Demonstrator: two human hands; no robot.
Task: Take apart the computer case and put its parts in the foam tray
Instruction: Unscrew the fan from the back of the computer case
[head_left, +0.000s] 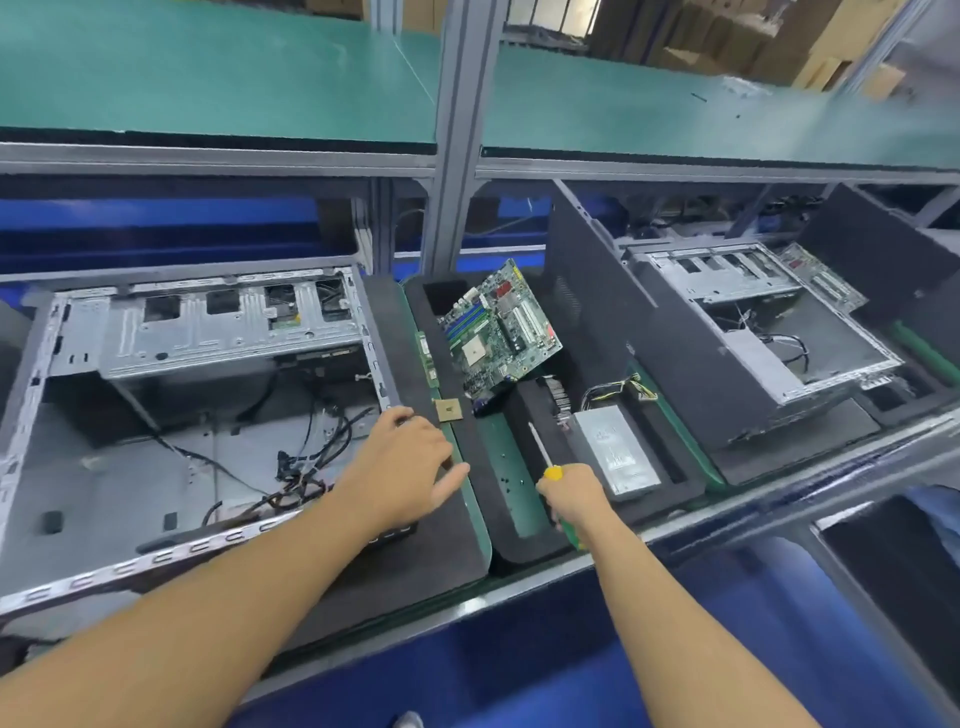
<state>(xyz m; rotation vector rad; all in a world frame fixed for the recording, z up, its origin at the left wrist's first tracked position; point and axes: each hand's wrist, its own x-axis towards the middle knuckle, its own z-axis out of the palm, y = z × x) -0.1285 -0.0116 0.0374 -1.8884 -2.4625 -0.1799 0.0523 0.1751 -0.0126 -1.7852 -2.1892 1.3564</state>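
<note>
Late stripping step. Computer case (197, 395) lies open at left with loose cables inside. Motherboard (501, 332) and power supply (615, 452) sit in foam tray (519, 540). Left hand (410, 462) is loose-fingered and empty, near a small chip (448, 409). Right hand (571, 493) grips screwdriver (540, 447) over the tray. Next is probably freeing the cables.

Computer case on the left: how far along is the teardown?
Done: motherboard and power supply sit in the foam tray. In hand: right hand grips the screwdriver; left hand lies open beside the tray. To do: cables and drive cage are inside the computer case.
</note>
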